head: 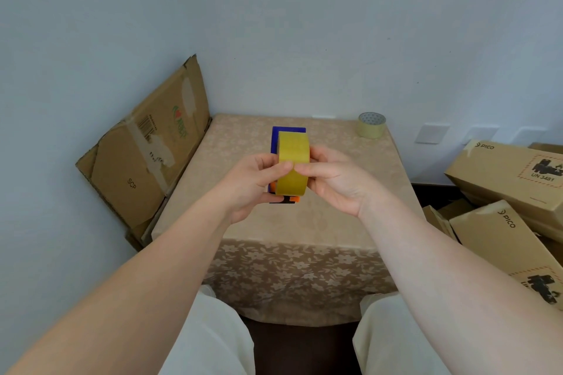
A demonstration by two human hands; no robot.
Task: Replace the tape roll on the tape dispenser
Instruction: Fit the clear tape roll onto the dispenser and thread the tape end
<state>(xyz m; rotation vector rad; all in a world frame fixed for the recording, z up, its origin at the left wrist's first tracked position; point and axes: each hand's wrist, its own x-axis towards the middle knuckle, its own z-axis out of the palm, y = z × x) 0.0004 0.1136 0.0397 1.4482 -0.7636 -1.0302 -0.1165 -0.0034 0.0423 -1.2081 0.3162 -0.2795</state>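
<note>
A blue tape dispenser [283, 134] with orange parts is held upright above the middle of the table. A yellow tape roll [293, 161] sits on it, edge toward me. My left hand [254, 186] grips the dispenser's left side, its thumb pressing on the roll's face. My right hand [333, 178] holds the roll from the right, thumb tip on the tape surface beside the left thumb. A second, nearly clear tape roll [371, 125] lies flat at the table's far right corner.
The table [350, 192] carries a beige flowered cloth and stands against a white wall. A flattened cardboard box [143, 155] leans at the left. Stacked cardboard boxes [511, 173] lie at the right. My knees are below the front edge.
</note>
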